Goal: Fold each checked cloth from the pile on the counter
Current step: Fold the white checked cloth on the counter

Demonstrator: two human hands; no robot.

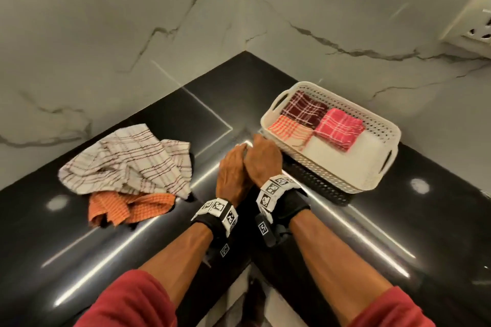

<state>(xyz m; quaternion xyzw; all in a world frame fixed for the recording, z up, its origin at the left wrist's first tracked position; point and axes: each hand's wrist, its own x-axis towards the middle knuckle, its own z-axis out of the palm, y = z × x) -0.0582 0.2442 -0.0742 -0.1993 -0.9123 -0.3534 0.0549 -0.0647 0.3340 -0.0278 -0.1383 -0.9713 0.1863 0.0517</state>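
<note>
A pile of unfolded cloths lies on the black counter point(79, 233) at the left: a white cloth with brown checks point(130, 162) on top and an orange waffle cloth point(130, 210) under its near edge. My left hand point(232, 170) and right hand point(263, 158) are side by side over the counter's middle, touching each other, fingers pointing away and holding nothing I can see. A cream plastic basket point(382, 127) stands to the right with three folded checked cloths: maroon point(305, 110), pink-red point(340, 127) and light orange point(289, 130).
White marble walls meet in a corner behind the counter. A wall socket point(475, 26) sits high at the right. The counter's inner front corner is just below my wrists. Bare black counter shows between pile and basket.
</note>
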